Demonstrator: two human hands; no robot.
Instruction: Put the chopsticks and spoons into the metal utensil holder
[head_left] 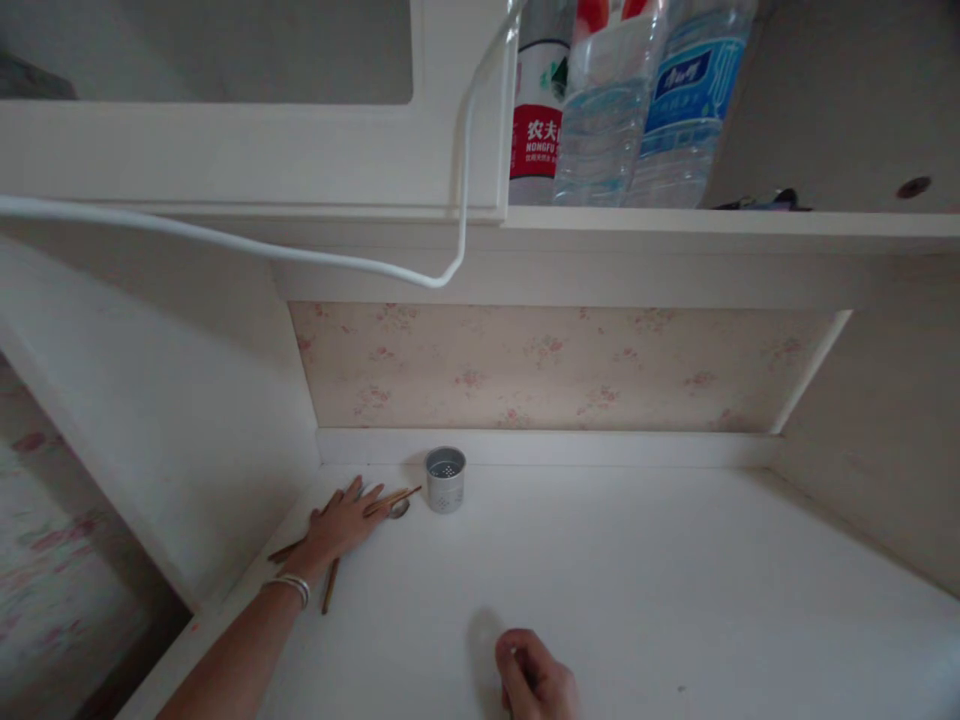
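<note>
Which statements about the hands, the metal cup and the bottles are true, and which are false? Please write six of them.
1. The left hand is spread over slender utensils. True.
2. A bracelet is on the left wrist. True.
3. The right hand is spread flat. False: its fingers are curled.
4. The metal cup, with small holes, stands on the white surface. True.
5. The left hand grips the metal cup. False: they are apart.
6. The blue-labelled bottle stands left of the red-labelled bottle. False: it stands to the right.
</note>
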